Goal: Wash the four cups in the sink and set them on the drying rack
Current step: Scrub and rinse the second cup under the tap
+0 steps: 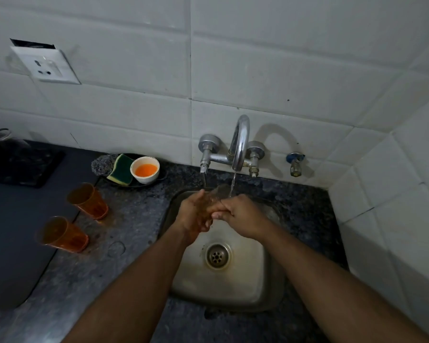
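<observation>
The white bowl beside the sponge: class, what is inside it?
The white bowl holds an orange liquid that covers its bottom. Whatever might lie beneath that liquid cannot be seen.

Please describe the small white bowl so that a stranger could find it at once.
Start at the tap above the sink. Left of it, against the wall, a dark dish holds a green sponge and the white bowl. Only this bowl contains bright orange liquid.

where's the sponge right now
In the head view the sponge lies on the counter left of the tap, between a steel scrubber and a white bowl of orange liquid.
</observation>
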A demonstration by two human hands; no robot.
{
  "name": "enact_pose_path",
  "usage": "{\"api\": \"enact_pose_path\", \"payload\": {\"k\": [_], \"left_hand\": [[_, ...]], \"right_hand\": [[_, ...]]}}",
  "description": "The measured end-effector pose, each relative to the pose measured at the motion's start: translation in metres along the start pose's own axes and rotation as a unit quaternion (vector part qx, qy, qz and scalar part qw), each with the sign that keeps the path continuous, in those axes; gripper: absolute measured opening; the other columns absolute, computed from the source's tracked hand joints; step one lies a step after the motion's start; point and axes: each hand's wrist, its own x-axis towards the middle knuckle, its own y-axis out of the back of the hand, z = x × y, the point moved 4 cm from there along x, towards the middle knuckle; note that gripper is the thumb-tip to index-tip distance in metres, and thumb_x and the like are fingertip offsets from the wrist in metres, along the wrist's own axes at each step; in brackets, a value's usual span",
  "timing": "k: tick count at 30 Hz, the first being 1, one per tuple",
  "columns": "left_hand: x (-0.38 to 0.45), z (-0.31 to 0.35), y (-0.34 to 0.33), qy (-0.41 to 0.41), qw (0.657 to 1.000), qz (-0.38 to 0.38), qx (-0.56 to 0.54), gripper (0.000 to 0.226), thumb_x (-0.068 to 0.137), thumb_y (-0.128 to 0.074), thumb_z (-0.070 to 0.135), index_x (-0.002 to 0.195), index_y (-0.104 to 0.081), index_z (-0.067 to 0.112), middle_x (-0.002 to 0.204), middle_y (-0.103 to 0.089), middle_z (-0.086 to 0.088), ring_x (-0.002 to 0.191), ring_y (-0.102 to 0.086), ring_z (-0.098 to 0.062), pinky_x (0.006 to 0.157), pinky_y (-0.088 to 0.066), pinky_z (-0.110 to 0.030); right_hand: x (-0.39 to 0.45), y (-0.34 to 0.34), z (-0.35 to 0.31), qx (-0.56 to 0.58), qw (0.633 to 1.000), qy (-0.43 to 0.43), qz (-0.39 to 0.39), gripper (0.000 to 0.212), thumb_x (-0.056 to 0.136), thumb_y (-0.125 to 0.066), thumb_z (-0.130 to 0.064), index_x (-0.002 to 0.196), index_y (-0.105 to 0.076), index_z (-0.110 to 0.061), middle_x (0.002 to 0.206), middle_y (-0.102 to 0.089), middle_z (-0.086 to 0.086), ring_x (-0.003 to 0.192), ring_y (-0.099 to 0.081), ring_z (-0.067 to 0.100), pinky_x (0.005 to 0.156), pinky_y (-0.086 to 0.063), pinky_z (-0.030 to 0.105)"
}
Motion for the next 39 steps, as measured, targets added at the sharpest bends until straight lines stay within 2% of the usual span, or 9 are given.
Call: {"api": "enact_pose_path", "payload": {"k": [4, 8, 11, 14, 19, 26, 28, 32, 39], "left_hand": [[0.003, 0.001, 0.005, -0.034, 0.997, -0.011, -0.064, 0.035, 0.102, -0.053, 0.039, 0.108, -0.065, 0.007, 0.069, -0.055, -0.004, 0.047, -0.042, -0.011, 0.04, -0.026, -0.022], [-0.002, -0.003, 0.008, 0.017, 0.998, -0.01, 0.054, 0.071, 0.1, -0.045, 0.072, 0.107, -0.071, 0.006, 0.065, -0.055, -0.005, 0.047, -0.028, -0.01, 0.042, -0.02, -0.022], [-0.005, -0.002, 0.0, 0.007, 1.0, -0.024, 0.013, 0.068, 0.103, -0.037, 0.071, 0.087, -0.068, 0.012, 0.067, -0.054, -0.005, 0.051, -0.035, -0.013, 0.049, -0.022, -0.026], [0.001, 0.002, -0.006, -0.04, 0.994, -0.025, -0.097, 0.045, 0.1, -0.053, 0.05, 0.105, -0.069, 0.008, 0.076, -0.055, -0.008, 0.053, -0.042, -0.013, 0.042, -0.028, -0.023], [0.002, 0.0, -0.001, 0.017, 0.999, -0.025, 0.015, 0.07, 0.096, -0.046, 0.078, 0.105, -0.07, 0.013, 0.067, -0.052, -0.004, 0.046, -0.027, -0.008, 0.038, -0.02, -0.022], [0.007, -0.002, -0.01, -0.066, 0.992, 0.011, -0.104, 0.044, 0.103, -0.05, 0.046, 0.117, -0.066, 0.007, 0.075, -0.054, -0.007, 0.05, -0.042, -0.012, 0.041, -0.026, -0.022], [0.007, -0.004, -0.008, -0.044, 0.996, 0.046, -0.064, 0.044, 0.106, -0.048, 0.046, 0.101, -0.068, 0.007, 0.063, -0.05, -0.004, 0.045, -0.034, -0.012, 0.04, -0.022, -0.023], [0.003, -0.01, -0.002, 0.07, 0.996, 0.054, 0.021, 0.043, 0.107, -0.046, 0.053, 0.098, -0.063, 0.015, 0.065, -0.051, -0.003, 0.042, -0.027, -0.009, 0.04, -0.019, -0.021], [0.014, -0.001, -0.015, -0.059, 0.993, 0.003, -0.098, 0.06, 0.093, -0.064, 0.066, 0.094, -0.073, 0.007, 0.081, -0.055, -0.018, 0.056, -0.042, -0.018, 0.049, -0.028, -0.029]], "right_hand": [[0.001, -0.003, -0.005, 0.012, 1.0, 0.006, -0.005, 0.023, 0.096, -0.073, -0.01, 0.116, -0.08, -0.019, 0.098, -0.08, -0.006, 0.077, -0.073, 0.005, 0.076, -0.061, 0.026], [0.003, 0.004, 0.004, -0.149, 0.986, 0.009, -0.081, 0.019, 0.096, -0.075, -0.025, 0.113, -0.08, -0.033, 0.1, -0.078, -0.01, 0.08, -0.065, 0.0, 0.081, -0.056, 0.03], [0.006, 0.004, 0.003, -0.035, 0.997, -0.035, -0.053, 0.02, 0.097, -0.074, -0.019, 0.114, -0.081, -0.028, 0.096, -0.079, -0.011, 0.07, -0.073, 0.006, 0.074, -0.063, 0.034], [0.007, -0.002, -0.005, 0.027, 0.997, -0.065, -0.033, 0.027, 0.099, -0.072, -0.013, 0.122, -0.077, -0.024, 0.097, -0.079, -0.009, 0.072, -0.077, 0.011, 0.066, -0.064, 0.031], [0.009, 0.004, -0.001, -0.278, 0.956, -0.037, -0.091, 0.021, 0.099, -0.069, -0.04, 0.102, -0.074, -0.02, 0.086, -0.067, -0.005, 0.08, -0.068, 0.018, 0.075, -0.055, 0.034], [0.007, -0.002, -0.011, 0.07, 0.992, -0.099, -0.038, 0.032, 0.101, -0.067, -0.011, 0.125, -0.075, -0.031, 0.102, -0.079, -0.006, 0.064, -0.077, 0.018, 0.057, -0.063, 0.035], [0.004, -0.003, -0.013, -0.065, 0.995, -0.052, -0.045, 0.023, 0.1, -0.068, -0.012, 0.117, -0.076, -0.025, 0.1, -0.077, -0.005, 0.076, -0.077, 0.019, 0.061, -0.059, 0.031], [0.001, 0.004, -0.007, -0.414, 0.9, 0.022, -0.137, 0.015, 0.104, -0.057, -0.03, 0.096, -0.066, -0.021, 0.092, -0.07, 0.003, 0.082, -0.067, 0.023, 0.07, -0.05, 0.034], [0.005, 0.001, -0.019, -0.044, 0.997, -0.032, -0.051, 0.014, 0.102, -0.066, -0.018, 0.106, -0.078, -0.023, 0.096, -0.078, -0.006, 0.063, -0.073, 0.008, 0.063, -0.062, 0.03]]}}
